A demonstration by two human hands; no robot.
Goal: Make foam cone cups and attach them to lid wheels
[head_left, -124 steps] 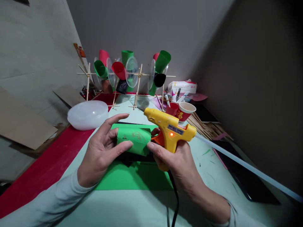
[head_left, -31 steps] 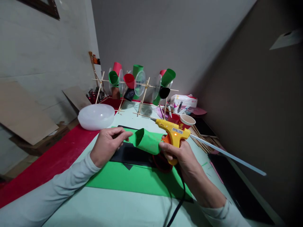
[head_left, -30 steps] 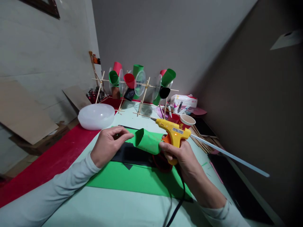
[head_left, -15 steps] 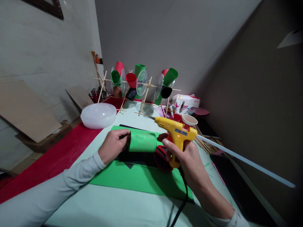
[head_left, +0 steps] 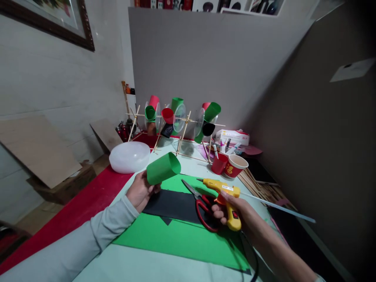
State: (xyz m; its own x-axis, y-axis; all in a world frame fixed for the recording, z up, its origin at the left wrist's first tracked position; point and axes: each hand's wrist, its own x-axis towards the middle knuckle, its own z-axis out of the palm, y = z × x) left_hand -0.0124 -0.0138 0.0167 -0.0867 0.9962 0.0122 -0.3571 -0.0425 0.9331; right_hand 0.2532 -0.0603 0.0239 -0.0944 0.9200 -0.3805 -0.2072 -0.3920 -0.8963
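My left hand (head_left: 141, 192) is closed round the lower end of a rolled green paper tube (head_left: 163, 168), lifted above the table with its open end pointing up and to the right. My right hand (head_left: 232, 207) grips the handle of a yellow hot glue gun (head_left: 223, 192) held low over the table, nozzle pointing left, with a long clear glue stick (head_left: 279, 207) trailing out to the right. Red-handled scissors (head_left: 202, 203) lie just left of the gun on a black sheet (head_left: 173, 201), which rests on a green sheet (head_left: 182, 239).
A stick frame with red, green and black paper cones and clear discs (head_left: 179, 121) stands at the back. A white plastic bowl (head_left: 131, 156) sits at the left, two red cups (head_left: 230, 165) at the right beside a bundle of sticks (head_left: 258, 186). A red cloth (head_left: 73, 215) borders the table's left side.
My right hand let go of the green tube and lowered the glue gun toward the table. My left hand lifted the tube up alone. The camera tilted upward.
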